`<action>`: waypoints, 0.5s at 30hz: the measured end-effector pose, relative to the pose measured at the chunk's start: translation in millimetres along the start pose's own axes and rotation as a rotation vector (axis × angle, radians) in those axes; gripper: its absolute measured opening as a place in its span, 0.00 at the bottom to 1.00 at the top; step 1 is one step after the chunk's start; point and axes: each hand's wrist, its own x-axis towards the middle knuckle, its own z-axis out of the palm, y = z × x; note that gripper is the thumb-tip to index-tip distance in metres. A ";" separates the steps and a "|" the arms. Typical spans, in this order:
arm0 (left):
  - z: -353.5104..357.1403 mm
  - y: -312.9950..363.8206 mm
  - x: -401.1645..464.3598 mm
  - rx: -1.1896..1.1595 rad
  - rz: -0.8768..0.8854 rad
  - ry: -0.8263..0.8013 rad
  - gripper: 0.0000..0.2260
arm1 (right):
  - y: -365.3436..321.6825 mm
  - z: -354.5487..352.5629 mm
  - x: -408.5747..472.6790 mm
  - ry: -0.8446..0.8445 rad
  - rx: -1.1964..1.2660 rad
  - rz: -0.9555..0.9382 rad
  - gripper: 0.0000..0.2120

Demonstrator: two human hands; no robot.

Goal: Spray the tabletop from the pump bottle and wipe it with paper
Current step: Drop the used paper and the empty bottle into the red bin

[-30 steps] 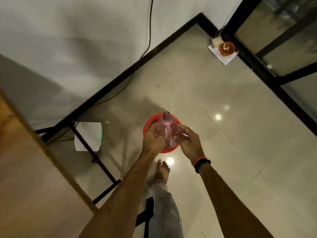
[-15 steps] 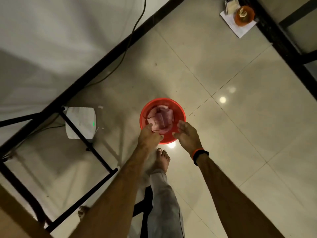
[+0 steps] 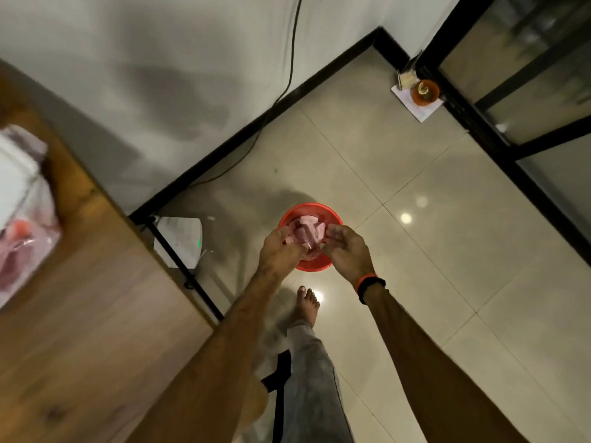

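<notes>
Glossy tiled floor point(image 3: 447, 251), red bin point(image 3: 315, 266) at centre, pink crumpled paper point(image 3: 303, 235) inside. Left hand point(image 3: 279, 251) at nine o'clock pinching that paper; right hand point(image 3: 347, 251) at three o'clock, fingers loosely released.

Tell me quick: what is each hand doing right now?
Left hand: over the red bin, grip cannot be told.
Right hand: open, fingers relaxed, holding nothing.
</notes>
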 end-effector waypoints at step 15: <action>-209.0 -6.8 -201.3 -0.208 0.299 0.245 0.20 | -134.1 111.6 -215.1 -0.170 -0.013 -0.423 0.18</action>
